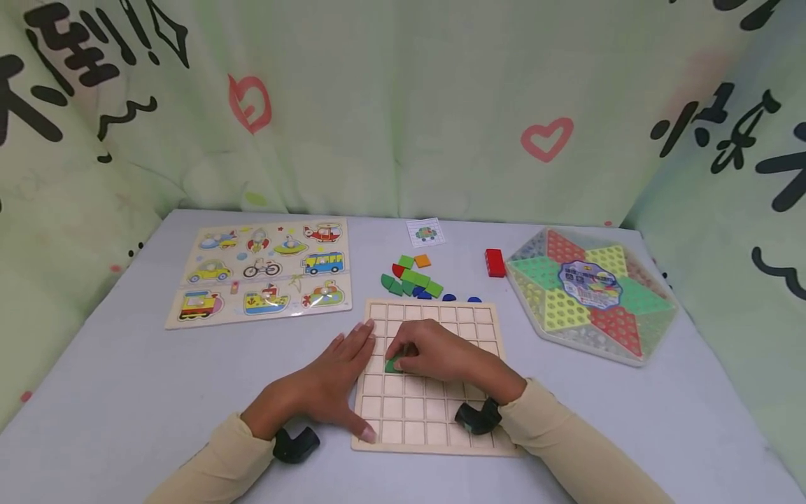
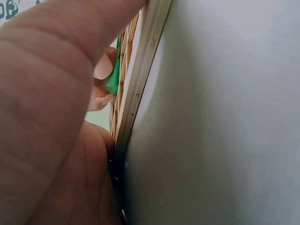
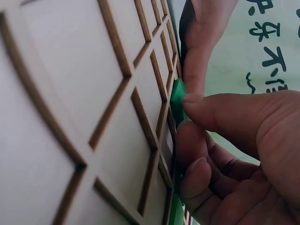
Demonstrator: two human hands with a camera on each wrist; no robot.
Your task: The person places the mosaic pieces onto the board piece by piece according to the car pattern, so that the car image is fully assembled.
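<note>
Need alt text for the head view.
A person's right hand pinches a green piece at a gridded wooden board while the left hand touches its left edge. Beyond lie loose colored pieces, between a vehicle puzzle and a star-patterned hexagonal box.

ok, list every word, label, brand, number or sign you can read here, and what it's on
"不": black character on the curtain, clearest in the right wrist view
"乐": same curtain, above "不" in that view
Other black characters there: cropped or folded, can't read surely
Purple label on the Chinese checkers board: lettering too small
Vehicle puzzle, pattern card: nothing readable
Wooden grid board: no text visible
</note>
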